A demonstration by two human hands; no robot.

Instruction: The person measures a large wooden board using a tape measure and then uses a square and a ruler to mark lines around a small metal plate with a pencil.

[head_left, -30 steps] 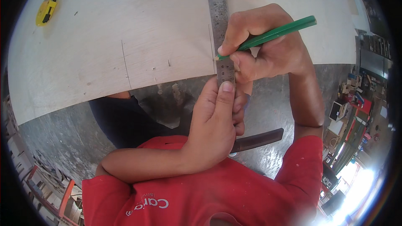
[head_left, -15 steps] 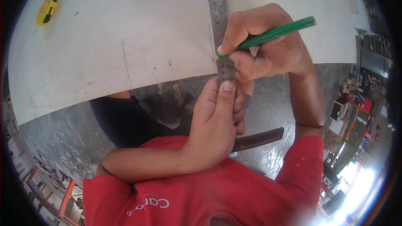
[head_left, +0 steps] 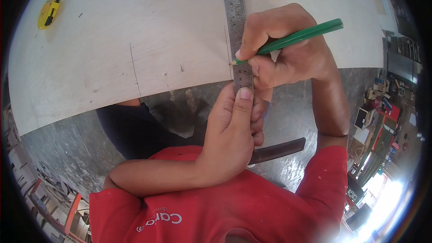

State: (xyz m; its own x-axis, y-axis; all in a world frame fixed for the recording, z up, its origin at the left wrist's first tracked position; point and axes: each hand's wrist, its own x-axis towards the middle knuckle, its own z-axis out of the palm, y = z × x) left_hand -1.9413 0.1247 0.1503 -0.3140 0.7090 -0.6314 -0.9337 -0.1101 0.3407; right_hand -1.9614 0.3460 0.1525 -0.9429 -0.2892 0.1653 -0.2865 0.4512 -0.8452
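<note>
Hands: two in play, both bare, coming up from the near edge past a red shirt (head_left: 225,211).
Left hand (head_left: 229,139): fingers curled round the near end of the one steel ruler (head_left: 236,22), thumb laid flat along its face and pressing it down right at the sheet's near edge.
Right hand (head_left: 288,49): fingers pinched tight on the one green pencil (head_left: 297,39), thumb and forefinger close to the tip, knuckles resting just right of the ruler.
Pencil: tip touching the wood on the ruler's left edge, close to the near edge of the sheet; the shaft slants up and away to the right.
Steel ruler: runs from the far edge of view straight toward the person, lying flat on the sheet, its near end overhanging into the left hand.
Plywood sheet (head_left: 135,40): one pale panel filling the far half, its near edge hanging over the grey concrete floor (head_left: 63,148).
Pencil lines: two on the sheet, one long line (head_left: 134,69) left of centre, one (head_left: 226,40) hugging the ruler's left edge; a short tick (head_left: 182,67) sits between them.
Utility knife (head_left: 48,12): one, yellow, far left on the sheet, well apart from both hands.
Dark strip (head_left: 276,150): one, brown, poking out to the right from under the left hand.
</note>
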